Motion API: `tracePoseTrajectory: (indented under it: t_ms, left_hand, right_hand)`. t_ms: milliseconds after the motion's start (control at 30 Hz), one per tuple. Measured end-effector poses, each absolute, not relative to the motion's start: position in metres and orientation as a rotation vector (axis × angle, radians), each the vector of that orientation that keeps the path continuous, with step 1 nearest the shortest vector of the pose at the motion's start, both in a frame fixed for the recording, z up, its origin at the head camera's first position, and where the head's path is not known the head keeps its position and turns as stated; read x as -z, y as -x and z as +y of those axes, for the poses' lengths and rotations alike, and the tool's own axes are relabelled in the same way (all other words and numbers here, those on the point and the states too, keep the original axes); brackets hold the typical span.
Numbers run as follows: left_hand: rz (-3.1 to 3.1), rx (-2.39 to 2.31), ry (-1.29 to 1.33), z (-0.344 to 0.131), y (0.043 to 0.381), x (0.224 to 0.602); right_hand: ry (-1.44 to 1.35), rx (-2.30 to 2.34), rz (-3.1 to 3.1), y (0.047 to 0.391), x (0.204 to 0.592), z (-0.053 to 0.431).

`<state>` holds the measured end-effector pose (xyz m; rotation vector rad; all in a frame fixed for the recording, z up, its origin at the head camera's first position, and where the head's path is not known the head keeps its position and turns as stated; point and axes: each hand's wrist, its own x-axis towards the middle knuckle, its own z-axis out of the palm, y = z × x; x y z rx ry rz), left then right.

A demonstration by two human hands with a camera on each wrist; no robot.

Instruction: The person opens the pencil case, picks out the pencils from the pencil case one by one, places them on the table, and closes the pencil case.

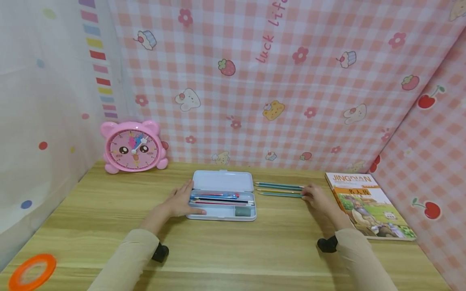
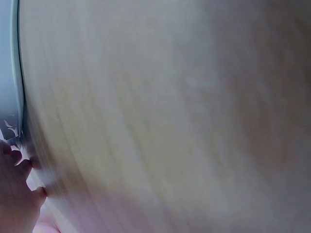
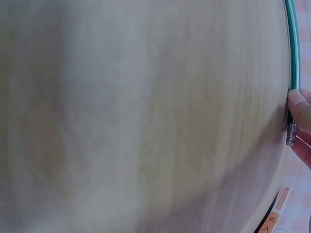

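Observation:
A white pencil case lies open on the table, its lid folded to the back. Inside are pens, several pencils and a grey-green block in the front right corner. My left hand rests against the case's left side, fingers extended and the thumb along its front left part. To the right of the case, several pencils lie side by side. My right hand pinches the right end of the nearest green pencil; in the right wrist view the thumb presses the green pencil just above its metal end.
A pink clock stands at the back left against the patterned cloth. At the right lies a book, close to my right forearm. An orange ring is at the front left. Cloth walls border the table's back and sides.

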<state>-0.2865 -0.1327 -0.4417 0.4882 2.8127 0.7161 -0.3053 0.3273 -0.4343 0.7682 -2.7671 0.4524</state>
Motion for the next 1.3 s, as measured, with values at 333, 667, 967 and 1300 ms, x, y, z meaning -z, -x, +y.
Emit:
tracePoseTrajectory:
  t_ms: [333,667,967,1300]
  left_hand:
    - [2.806,-0.723,-0.481,-0.131,0.285,0.439]
    - [2.802,-0.724,-0.478,-0.130,0.285,0.438]
    - [2.805,-0.730,-0.483,-0.132,0.285,0.438]
    - [2.801,-0.714,-0.467,-0.132,0.284,0.437]
  right_hand:
    - [-0.790,-0.492,-2.722,0.309,0.438,0.331]
    - [-0.623,-0.602,-2.836,0.304,0.432,0.327]
    - [-0.524,-0.688,-2.853,0.306,0.421,0.293]
    - [-0.833,-0.819,-2.786,0.302,0.416,0.223]
